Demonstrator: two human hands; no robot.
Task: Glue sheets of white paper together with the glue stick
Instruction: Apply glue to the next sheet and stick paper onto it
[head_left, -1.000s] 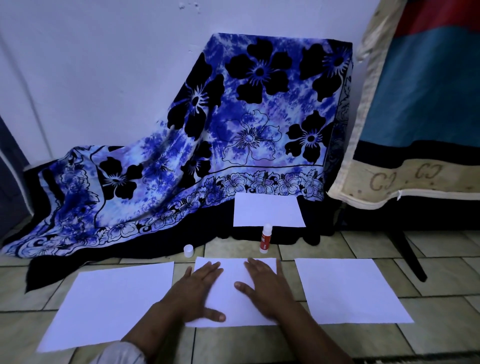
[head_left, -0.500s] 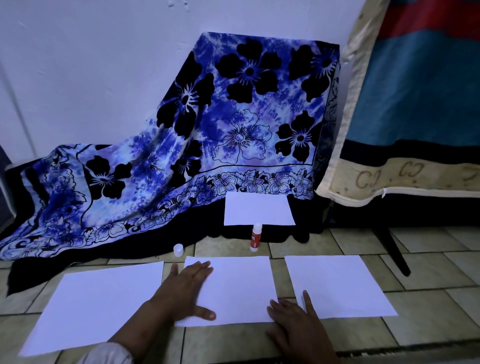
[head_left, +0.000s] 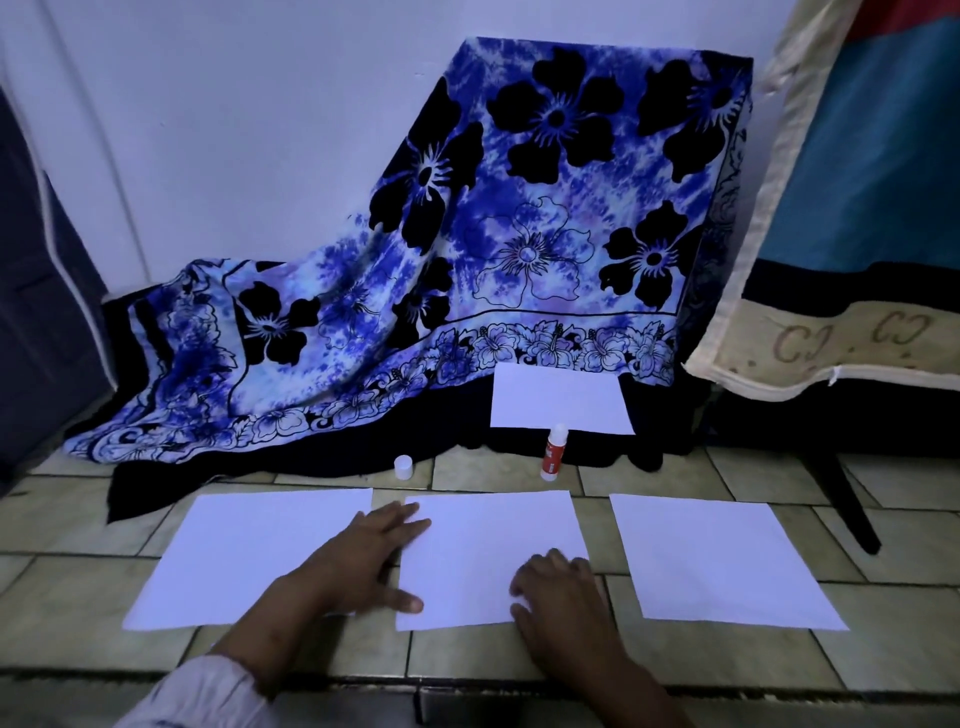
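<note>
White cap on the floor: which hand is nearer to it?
Left. The left hand lies just on the person's side of the cap; the right hand rests farther right on the middle sheet.

Glue stick (head_left: 554, 453) behind middle sheet (head_left: 488, 551), cap (head_left: 403, 467) left of it, farther sheet (head_left: 558, 399) apparently on cloth (head_left: 519, 249)

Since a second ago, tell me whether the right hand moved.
Yes. The right hand slid back toward the person, from the far edge of the middle sheet to its near right corner.

The sheets (head_left: 717, 558) are white, the glue stick (head_left: 553, 454) is red and white, and the cloth (head_left: 519, 234) is blue with black flowers.
</note>
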